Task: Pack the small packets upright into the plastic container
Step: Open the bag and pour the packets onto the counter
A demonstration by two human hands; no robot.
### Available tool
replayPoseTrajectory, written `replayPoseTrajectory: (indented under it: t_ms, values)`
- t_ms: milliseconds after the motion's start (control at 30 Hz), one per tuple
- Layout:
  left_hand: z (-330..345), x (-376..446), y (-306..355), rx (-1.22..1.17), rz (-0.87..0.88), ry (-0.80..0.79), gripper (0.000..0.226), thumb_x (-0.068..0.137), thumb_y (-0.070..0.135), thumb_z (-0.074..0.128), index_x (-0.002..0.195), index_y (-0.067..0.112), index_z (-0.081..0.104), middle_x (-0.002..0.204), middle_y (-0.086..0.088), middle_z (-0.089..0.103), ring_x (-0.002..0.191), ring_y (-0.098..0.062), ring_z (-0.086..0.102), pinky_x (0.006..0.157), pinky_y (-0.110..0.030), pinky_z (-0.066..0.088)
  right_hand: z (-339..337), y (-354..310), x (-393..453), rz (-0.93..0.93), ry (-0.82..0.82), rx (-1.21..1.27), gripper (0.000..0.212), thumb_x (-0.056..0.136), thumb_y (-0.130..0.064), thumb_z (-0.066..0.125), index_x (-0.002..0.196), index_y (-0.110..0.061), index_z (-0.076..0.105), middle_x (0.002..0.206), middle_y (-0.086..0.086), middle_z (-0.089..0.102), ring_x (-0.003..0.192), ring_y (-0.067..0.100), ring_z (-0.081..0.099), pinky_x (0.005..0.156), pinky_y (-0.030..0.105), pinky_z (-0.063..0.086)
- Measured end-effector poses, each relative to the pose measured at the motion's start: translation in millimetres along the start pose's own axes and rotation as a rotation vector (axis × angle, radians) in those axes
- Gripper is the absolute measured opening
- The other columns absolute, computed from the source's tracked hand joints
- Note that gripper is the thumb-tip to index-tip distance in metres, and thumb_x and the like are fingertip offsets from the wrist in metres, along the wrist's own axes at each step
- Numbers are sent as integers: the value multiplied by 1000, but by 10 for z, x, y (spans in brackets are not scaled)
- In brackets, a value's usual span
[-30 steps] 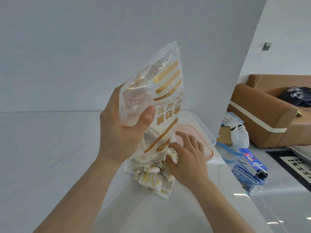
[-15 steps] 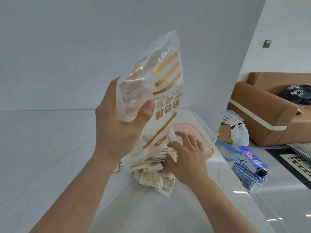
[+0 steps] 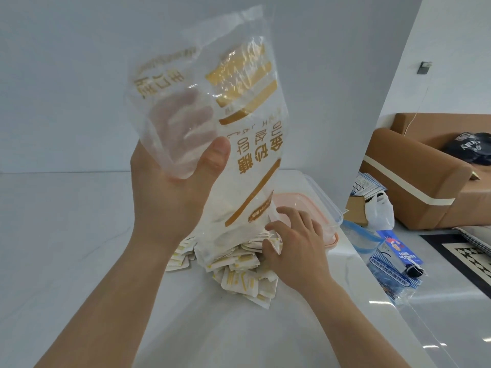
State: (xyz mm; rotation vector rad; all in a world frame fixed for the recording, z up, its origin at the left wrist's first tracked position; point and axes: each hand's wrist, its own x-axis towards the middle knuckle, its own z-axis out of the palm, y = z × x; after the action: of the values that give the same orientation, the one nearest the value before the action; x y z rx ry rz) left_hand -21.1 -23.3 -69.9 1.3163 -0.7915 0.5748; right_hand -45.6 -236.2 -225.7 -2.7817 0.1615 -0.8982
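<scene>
My left hand [image 3: 172, 192] holds a large clear plastic bag [image 3: 239, 134] with gold print upside down, its mouth pointing down over the table. Beneath it lies a heap of small white and yellow packets [image 3: 239, 272]. My right hand [image 3: 295, 245] rests on the right side of the heap, fingers at the bag's lower edge. Behind the heap stands a clear plastic container [image 3: 326, 205] with a pinkish lid [image 3: 297, 203] under or beside it, partly hidden by the bag and my right hand.
The white table [image 3: 66, 248] ends at a wall behind and an edge on the right. Beyond the edge, on the floor, are a blue-rimmed tub [image 3: 361, 237], printed plastic bags [image 3: 396, 264], a cardboard box [image 3: 356, 211] and a brown sofa [image 3: 430, 176].
My left hand has lifted the bag higher and more packets have dropped onto the heap. My right hand has stayed at the heap's right side.
</scene>
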Motion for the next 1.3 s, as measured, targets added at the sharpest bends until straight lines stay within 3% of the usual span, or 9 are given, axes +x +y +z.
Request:
replayPoseTrajectory:
  t_ms: [200, 367, 500, 667, 733, 867, 933, 1067, 1300]
  values:
    - [-30, 48, 72, -70, 6, 39, 55, 91, 23, 72, 138, 11, 44, 142, -23, 57, 124, -36, 64, 86, -38, 58, -17, -18, 26, 29, 79, 156, 25, 84, -35, 60, 105, -28, 74, 130, -6, 60, 121, 19, 49, 99, 38, 37]
    - [-31, 43, 59, -212, -98, 165, 66, 85, 38, 65, 144, 22, 40, 138, -6, 65, 124, -28, 66, 92, -46, 59, -295, -177, 93, 260, 202, 863, 33, 98, -25, 41, 98, -26, 74, 111, -14, 71, 109, 8, 60, 98, 31, 45]
    - [31, -16, -143, -320, -287, 177, 76, 83, 47, 62, 153, 27, 39, 141, -3, 65, 125, -24, 66, 97, -53, 56, -584, -303, 138, 590, 80, 1505, 57, 107, -51, 29, 98, -32, 82, 108, -3, 78, 100, 12, 71, 110, 48, 45]
    - [91, -85, -330, -327, -340, 126, 76, 86, 52, 64, 154, 31, 38, 142, 1, 64, 127, -25, 65, 92, -51, 58, -704, -231, 140, 579, -111, 1886, 92, 72, -87, 44, 129, -20, 72, 137, 6, 67, 128, 25, 63, 112, 46, 38]
    - [88, -97, -389, -315, -387, 88, 93, 77, 64, 76, 155, 32, 37, 143, 4, 64, 128, -23, 64, 91, -49, 60, -729, -219, 169, 579, -71, 1917, 102, 62, -85, 67, 139, -17, 63, 139, 6, 66, 129, 30, 62, 107, 50, 42]
    - [-27, -80, -504, -305, -482, -126, 109, 63, 69, 85, 155, 32, 39, 148, -1, 60, 133, -24, 60, 99, -51, 57, -715, -99, 235, 707, 126, 1709, 35, 87, -38, 68, 114, -15, 73, 119, 2, 75, 119, 30, 67, 102, 49, 51]
    - [-182, -34, -553, -425, -522, -196, 106, 68, 66, 82, 157, 28, 38, 152, -9, 55, 138, -32, 55, 104, -54, 52, -697, -12, 244, 756, 194, 1612, 24, 95, -29, 64, 110, -11, 73, 118, 6, 76, 115, 28, 69, 105, 51, 50]
    - [-569, 131, -539, -614, -674, -50, 88, 70, 68, 74, 142, 19, 60, 144, -17, 61, 122, -33, 68, 97, -60, 55, -727, 107, 246, 717, 320, 1345, 17, 97, -27, 66, 102, -14, 76, 106, 7, 75, 93, 18, 68, 83, 39, 55]
    - [-607, 183, -508, 191, -761, -139, 42, 99, 59, 47, 115, 30, 73, 108, 4, 78, 94, -21, 76, 77, -43, 59, -659, 77, 232, 576, 318, 1176, 14, 100, -18, 61, 98, -15, 74, 80, -4, 70, 78, 15, 62, 70, 35, 50]
